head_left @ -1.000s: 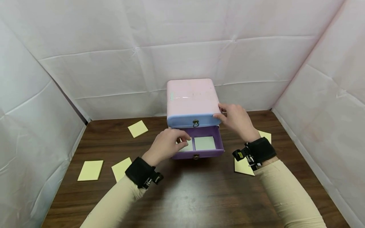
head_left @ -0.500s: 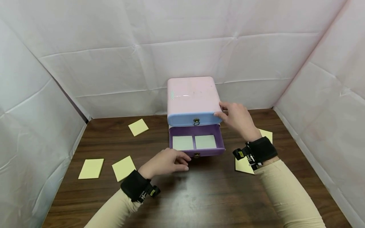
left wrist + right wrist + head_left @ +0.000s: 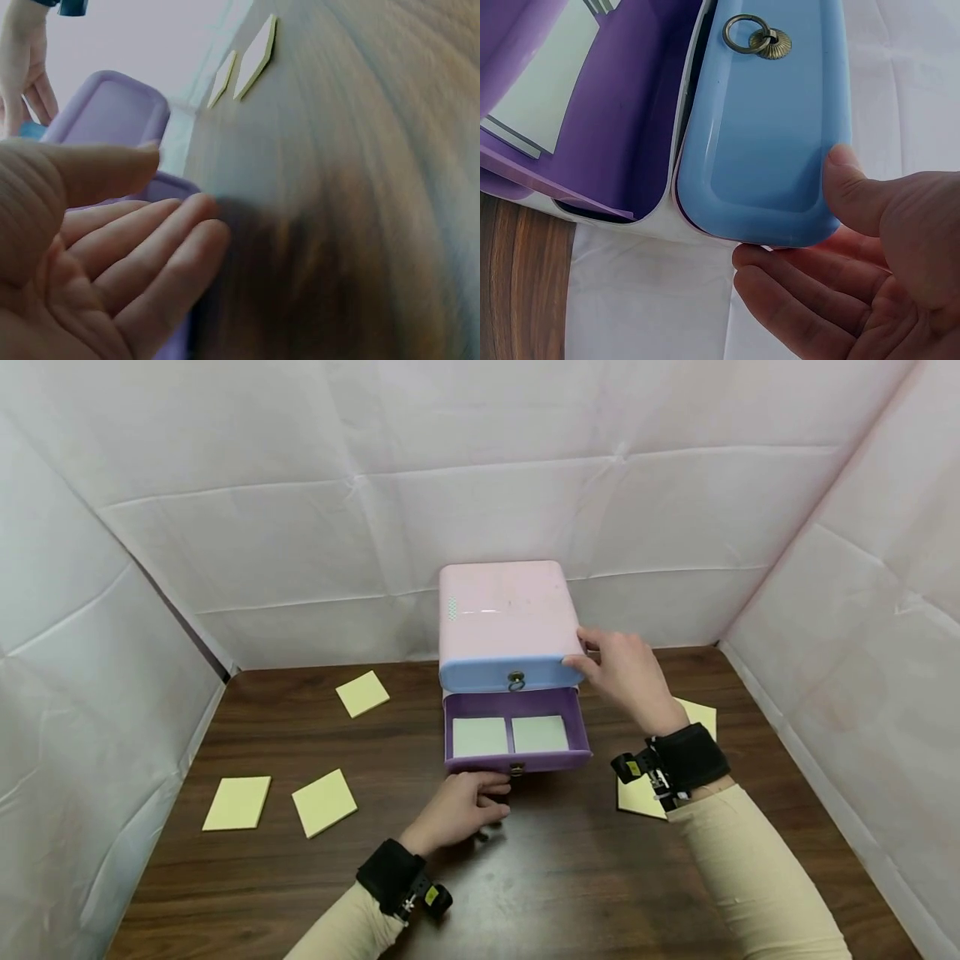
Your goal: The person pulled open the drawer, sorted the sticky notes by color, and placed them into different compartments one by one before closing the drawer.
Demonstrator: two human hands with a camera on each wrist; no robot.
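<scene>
Head view: purple drawer (image 3: 516, 733) pulled out, two pads inside; left hand (image 3: 461, 810) relaxed at front, holding nothing.

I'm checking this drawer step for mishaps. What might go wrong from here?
The left hand sits at the front of the open purple drawer; a quick push might pinch fingers under the blue drawer. The right hand only touches the pink box at its corner, so it may slide back.
</scene>
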